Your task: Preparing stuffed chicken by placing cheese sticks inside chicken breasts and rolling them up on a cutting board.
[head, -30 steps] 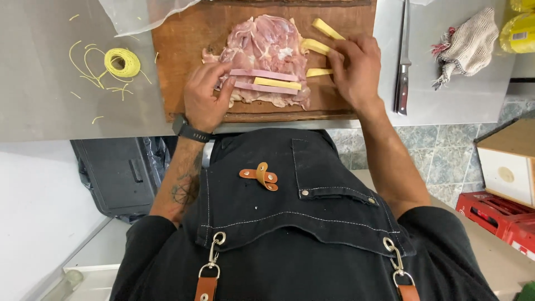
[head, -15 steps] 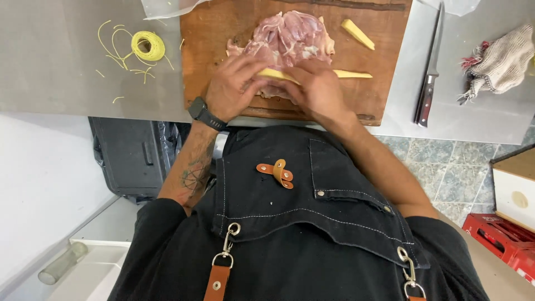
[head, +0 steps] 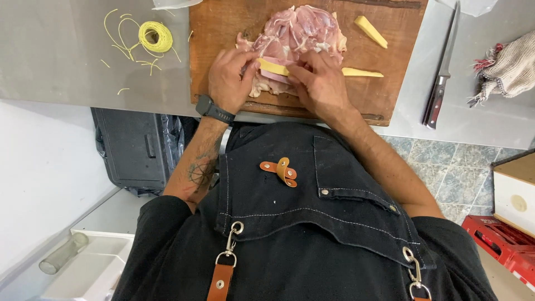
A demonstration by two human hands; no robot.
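Flattened slab of raw pink boned meat (head: 295, 39), spread on brown wooden cutting board (head: 217, 33) at counter edge, directly ahead of both hands. Near edge of slab lifted and bunched under fingers.

Pale yellow cheese stick (head: 273, 68) laid over pink ham slice (head: 278, 78) on near part of slab; long axis crosswise, left to right, parallel to board's near edge. Second yellow stick tip (head: 362, 72) projecting rightward beyond the hand; whether joined to the first, cannot tell. Loose yellow cheese wedge (head: 370, 32) lying apart toward board's far right corner.

Left hand (head: 228, 78), black wristwatch on wrist, pressed on left end of filling, fingers curled over meat edge. Right hand (head: 323, 83), pressed on centre-right, fingertips on the stick. Hands close together, nearly touching, both clamped on meat and filling; neither clearly nearer.

Steel boning knife with dark handle (head: 440, 72) on grey counter, right of board, well apart. Coil of yellow string (head: 155, 37) with cut lengths, left of board.
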